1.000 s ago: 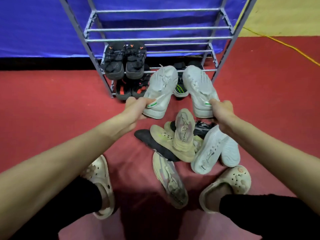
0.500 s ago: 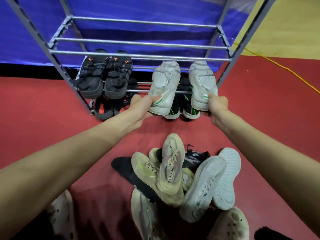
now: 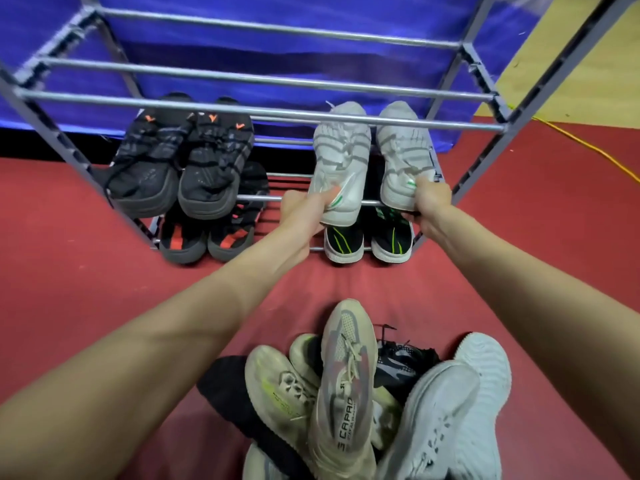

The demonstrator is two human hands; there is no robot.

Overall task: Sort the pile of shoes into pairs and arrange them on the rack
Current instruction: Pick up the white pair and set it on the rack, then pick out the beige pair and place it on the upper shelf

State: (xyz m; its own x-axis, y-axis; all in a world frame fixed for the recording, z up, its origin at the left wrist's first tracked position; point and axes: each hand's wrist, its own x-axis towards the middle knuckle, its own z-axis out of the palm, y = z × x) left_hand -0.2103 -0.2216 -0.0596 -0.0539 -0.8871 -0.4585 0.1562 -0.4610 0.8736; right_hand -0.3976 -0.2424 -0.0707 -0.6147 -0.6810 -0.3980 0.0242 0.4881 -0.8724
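On the rack [image 3: 481, 127], our left hand [image 3: 304, 216] and right hand [image 3: 431, 206] each pinch one white shoe's heel, fingers [image 3: 424, 187] curled round the left shoe [image 3: 341, 168] and right shoe [image 3: 403, 157].

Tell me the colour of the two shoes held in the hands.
Pale grey-white with green heel marks, seen in the head view.

A grey metal rack [image 3: 485, 98] stands on a red floor [image 3: 69, 271]. Its middle shelf carries a black pair with orange marks [image 3: 180, 168] at the left and a white pair [image 3: 370, 157] at the right; the bottom shelf carries black-and-red sandals [image 3: 207, 240] and black shoes with green stripes [image 3: 367, 240]. A heap of loose shoes [image 3: 346, 386] lies on the floor in front
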